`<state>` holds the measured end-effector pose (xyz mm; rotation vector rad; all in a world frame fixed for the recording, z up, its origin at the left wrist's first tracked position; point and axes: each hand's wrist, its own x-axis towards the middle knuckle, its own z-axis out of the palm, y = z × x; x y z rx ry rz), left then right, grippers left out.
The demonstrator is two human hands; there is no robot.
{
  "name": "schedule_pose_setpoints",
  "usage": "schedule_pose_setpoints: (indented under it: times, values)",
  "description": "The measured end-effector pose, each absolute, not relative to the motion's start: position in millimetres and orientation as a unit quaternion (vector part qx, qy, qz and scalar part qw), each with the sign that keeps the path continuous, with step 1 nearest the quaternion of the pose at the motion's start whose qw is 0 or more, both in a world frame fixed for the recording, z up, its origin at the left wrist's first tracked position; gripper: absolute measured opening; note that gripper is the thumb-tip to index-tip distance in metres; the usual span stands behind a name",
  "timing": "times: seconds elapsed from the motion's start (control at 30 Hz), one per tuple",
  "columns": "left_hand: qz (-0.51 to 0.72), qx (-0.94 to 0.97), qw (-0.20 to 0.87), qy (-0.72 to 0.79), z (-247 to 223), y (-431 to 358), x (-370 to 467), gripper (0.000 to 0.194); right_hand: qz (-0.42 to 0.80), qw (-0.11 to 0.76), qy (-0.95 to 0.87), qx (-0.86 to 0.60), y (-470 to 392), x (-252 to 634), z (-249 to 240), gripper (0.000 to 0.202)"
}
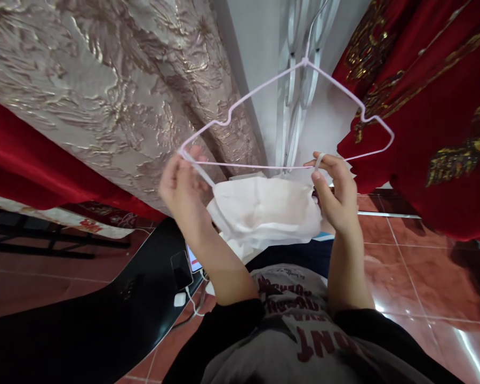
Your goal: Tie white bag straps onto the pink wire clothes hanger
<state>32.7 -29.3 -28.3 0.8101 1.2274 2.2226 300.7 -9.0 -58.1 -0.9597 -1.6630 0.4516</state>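
A pale pink wire hanger hangs in front of me, its hook running up to a white metal rack. Below its bottom bar is a thin white garment with narrow straps. One strap runs from the hanger's left corner down to the garment. My left hand is at that corner, blurred, its fingers around the strap and hanger end; whether they grip is unclear. With thumb and fingers, my right hand holds the other strap, looped over a finger beside the bottom bar.
Pinkish embossed fabric hangs on the left, and red cloth with gold decoration on the right. A white metal rack stands behind the hanger. At lower left, a black glossy table bears a phone and a white charger.
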Motion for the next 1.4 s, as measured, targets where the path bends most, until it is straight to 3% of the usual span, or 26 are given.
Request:
schedule_pose_setpoints:
  times: [0.1, 0.23, 0.3, 0.4, 0.47, 0.53, 0.63, 0.83, 0.93, 1.07, 1.13, 1.2, 1.3, 1.33, 1.4]
  values:
    - [0.747, 0.345, 0.329, 0.463, -38.0, -26.9, 54.8, 0.033, 0.180, 0.528, -0.728, -0.399, -12.0, 285.6, -57.8, 0.028]
    - [0.765, 0.366, 0.337, 0.408, -40.4, -17.0, 81.8, 0.040, 0.179, 0.547, -0.721, -0.387, -15.9, 272.2, -62.3, 0.028]
    - [0.779, 0.367, 0.329, 0.387, -42.7, -12.5, 84.9, 0.040, 0.149, 0.621, -0.673, -0.373, -12.2, 275.1, -67.9, 0.026]
    - [0.786, 0.376, 0.323, 0.368, -47.2, -8.2, 79.2, 0.042, 0.001, 0.795, -0.506, -0.335, 2.4, 298.6, -74.0, 0.018]
    - [0.786, 0.381, 0.321, 0.366, -48.7, -6.9, 74.7, 0.041, -0.057, 0.836, -0.436, -0.329, 13.9, 325.2, -71.6, 0.014]
    - [0.781, 0.383, 0.327, 0.370, -48.8, -6.4, 73.1, 0.041, -0.054, 0.827, -0.437, -0.349, 22.8, 352.3, -62.0, 0.009]
    - [0.771, 0.382, 0.348, 0.373, -48.3, -5.7, 75.4, 0.041, 0.038, 0.747, -0.535, -0.393, 29.3, 375.5, -37.2, 0.014]
    - [0.765, 0.385, 0.361, 0.370, -49.8, -5.4, 76.6, 0.040, 0.151, 0.612, -0.672, -0.388, 33.9, 357.1, 2.3, 0.012]
    - [0.764, 0.390, 0.367, 0.361, -51.1, -6.2, 73.9, 0.040, 0.100, 0.620, -0.668, -0.399, 37.2, 347.2, 1.3, 0.016]
    - [0.763, 0.389, 0.360, 0.371, -50.3, -7.2, 73.5, 0.037, -0.044, 0.723, -0.597, -0.345, 29.9, 327.9, -7.0, 0.016]
    - [0.758, 0.383, 0.358, 0.389, -48.6, -8.4, 75.1, 0.036, -0.055, 0.751, -0.588, -0.296, 19.1, 309.7, -10.8, 0.010]
    - [0.750, 0.376, 0.364, 0.406, -47.2, -10.1, 76.7, 0.037, 0.024, 0.682, -0.670, -0.293, 7.5, 289.5, -16.7, 0.008]
    - [0.736, 0.367, 0.386, 0.417, -47.9, -13.1, 75.6, 0.037, 0.130, 0.497, -0.803, -0.301, -2.7, 268.4, -31.5, 0.012]
    - [0.735, 0.364, 0.389, 0.419, -48.7, -14.1, 73.7, 0.036, 0.137, 0.473, -0.814, -0.310, -3.7, 265.8, -37.1, 0.013]
    - [0.749, 0.354, 0.378, 0.413, -50.1, -16.4, 67.4, 0.028, 0.119, 0.501, -0.790, -0.333, -3.6, 267.4, -46.5, 0.014]
